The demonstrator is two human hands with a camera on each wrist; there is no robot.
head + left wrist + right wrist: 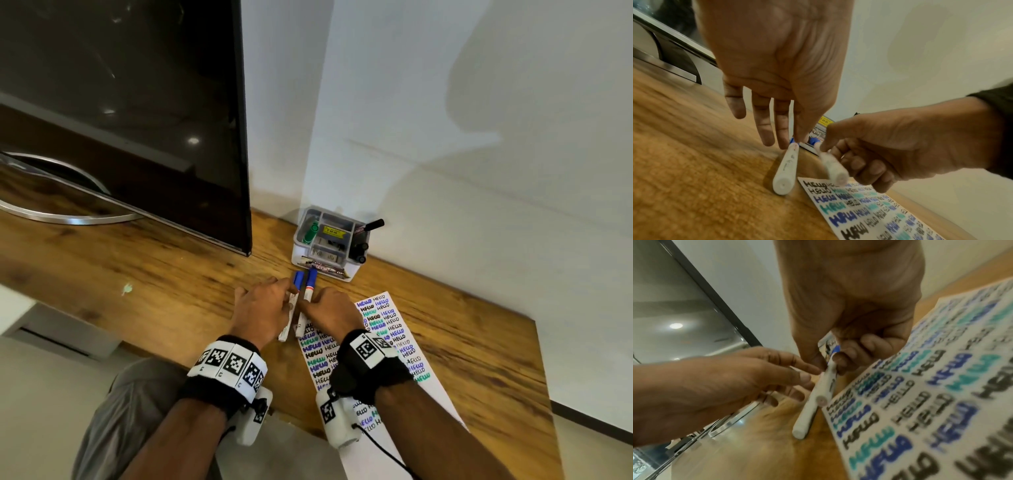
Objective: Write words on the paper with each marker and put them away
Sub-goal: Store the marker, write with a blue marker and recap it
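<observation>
Markers lie side by side on the wooden desk (164,274), blue caps toward twelve o'clock. Left hand (263,313), fingers nearly straight, touches the left marker (786,168) with its fingertips (783,138). Right hand (330,311) pinches the right marker (827,381), its rear end lifted, between thumb and curled fingers. Paper (387,342) filled with "HELLO" lies at four o'clock; the organiser box (352,272) stands at twelve.

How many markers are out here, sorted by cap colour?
Blue caps: 2, on the table by the hands
Green cap: 1, in the box
Black caps: 3, in the box
Total: 6
</observation>
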